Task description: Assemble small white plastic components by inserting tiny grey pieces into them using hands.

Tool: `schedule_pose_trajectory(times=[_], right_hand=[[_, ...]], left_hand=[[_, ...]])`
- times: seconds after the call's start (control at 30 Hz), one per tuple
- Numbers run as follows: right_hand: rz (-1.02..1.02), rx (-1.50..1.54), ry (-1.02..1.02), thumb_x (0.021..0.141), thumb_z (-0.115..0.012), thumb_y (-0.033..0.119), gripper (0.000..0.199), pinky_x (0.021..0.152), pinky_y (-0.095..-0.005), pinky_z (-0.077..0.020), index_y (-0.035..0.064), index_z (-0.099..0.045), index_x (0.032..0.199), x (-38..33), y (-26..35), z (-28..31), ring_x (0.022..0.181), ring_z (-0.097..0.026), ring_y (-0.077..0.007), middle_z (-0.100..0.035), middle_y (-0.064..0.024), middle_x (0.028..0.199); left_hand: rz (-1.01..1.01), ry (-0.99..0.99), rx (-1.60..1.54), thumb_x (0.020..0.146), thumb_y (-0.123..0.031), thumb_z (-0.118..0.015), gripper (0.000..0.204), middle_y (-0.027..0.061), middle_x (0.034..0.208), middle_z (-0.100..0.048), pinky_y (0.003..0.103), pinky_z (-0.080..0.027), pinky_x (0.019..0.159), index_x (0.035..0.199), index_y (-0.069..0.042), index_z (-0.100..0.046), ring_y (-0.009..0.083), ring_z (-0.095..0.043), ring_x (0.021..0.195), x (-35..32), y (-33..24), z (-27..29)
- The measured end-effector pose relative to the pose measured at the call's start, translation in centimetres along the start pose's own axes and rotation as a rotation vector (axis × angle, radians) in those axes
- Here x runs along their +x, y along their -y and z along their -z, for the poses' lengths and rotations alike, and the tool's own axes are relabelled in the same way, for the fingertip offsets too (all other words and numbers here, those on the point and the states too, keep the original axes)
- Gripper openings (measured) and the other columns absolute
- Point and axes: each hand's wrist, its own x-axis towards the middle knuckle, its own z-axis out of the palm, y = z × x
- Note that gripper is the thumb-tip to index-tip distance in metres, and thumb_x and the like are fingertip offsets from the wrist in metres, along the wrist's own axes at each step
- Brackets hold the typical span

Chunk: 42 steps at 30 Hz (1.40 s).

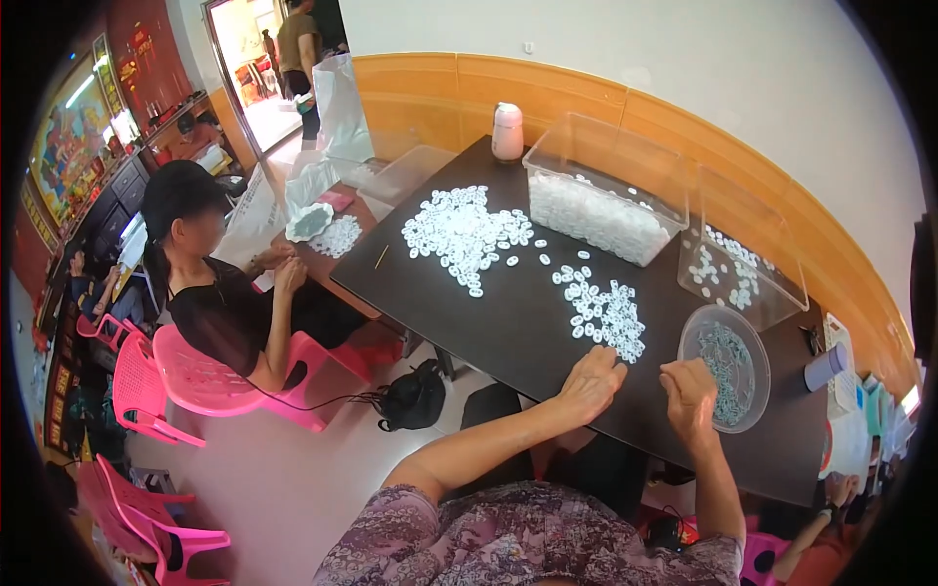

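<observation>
- My left hand [589, 384] lies on the dark table [508, 322], near its near edge. The fingers are bent together and the fingertips touch the near end of a small heap of white rings [603, 313]. I cannot tell if a ring is pinched between them.
- My right hand [689, 391] is just to the right of the left one, curled loosely. Its fingers are close together, and I cannot tell if it holds something.
- Just to the right of my right hand stands a round clear dish [730, 367] with small greenish pieces inside. The hand is beside its rim.
- Further on the table, more to the left, there is a bigger heap of white rings [462, 234], spread flat.
- At the far side of the table stands a clear plastic box [604, 186], about half filled with white rings. To the right of it a second clear box [743, 259] has only a few rings on its bottom.
- A white bottle [507, 131] stands upright at the far edge of the table, left of the boxes.
- At the left another person in black [220, 293] sits on a pink chair [210, 376], with both hands at a brown table [337, 256] that has its own white pieces.
</observation>
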Motion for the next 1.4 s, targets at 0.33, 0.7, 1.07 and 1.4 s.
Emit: schedule_pose_trajectory(times=[0.33,0.7,1.07,1.4], right_hand=[[-0.15,-0.014,-0.06,0.071,-0.064,-0.002,0.007,0.062,-0.0373,-0.0439,-0.0003,-0.062,0.078,-4.3,1.1,2.4,0.07,-0.056,-0.0304,-0.06,-0.0131,0.075],[-0.338,-0.262,-0.086,0.074,-0.063,0.007,0.008,0.069,-0.0394,-0.044,0.0034,-0.065,0.081,-5.1,-5.3,3.8,0.077,-0.056,-0.0313,-0.06,-0.0123,0.076],[-0.267,-0.451,0.081,0.066,-0.061,0.004,0.004,0.064,-0.0432,-0.0436,0.0054,-0.062,0.07,-5.1,-9.8,2.5,0.075,-0.053,-0.0333,-0.056,-0.0143,0.074],[-0.238,-0.433,0.057,0.071,-0.062,0.008,0.009,0.066,-0.0409,-0.0444,0.0088,-0.065,0.079,-3.4,-11.4,0.3,0.079,-0.055,-0.0312,-0.056,-0.0105,0.073]], left_hand=[[0.045,-0.034,0.079,0.06,0.001,-0.059,0.017,0.0109,0.082,-0.049,0.039,-0.044,0.066,0.075,-0.006,-0.055,0.0297,-0.05,0.081,-0.8,-1.5,0.4],[0.234,-0.125,-0.375,0.076,-0.002,-0.064,0.008,0.0047,0.072,-0.055,0.026,-0.044,0.059,0.08,-0.003,-0.058,0.0138,-0.053,0.061,-0.8,-0.3,0.3],[0.258,-0.164,-0.563,0.073,0.001,-0.065,0.009,0.0062,0.069,-0.052,0.028,-0.04,0.054,0.079,-0.001,-0.058,0.0168,-0.05,0.059,-2.1,-1.7,0.9],[0.238,-0.168,-0.556,0.074,-0.001,-0.067,0.009,0.0059,0.068,-0.052,0.028,-0.039,0.054,0.079,-0.001,-0.059,0.0169,-0.049,0.059,-2.0,-1.4,1.0]])
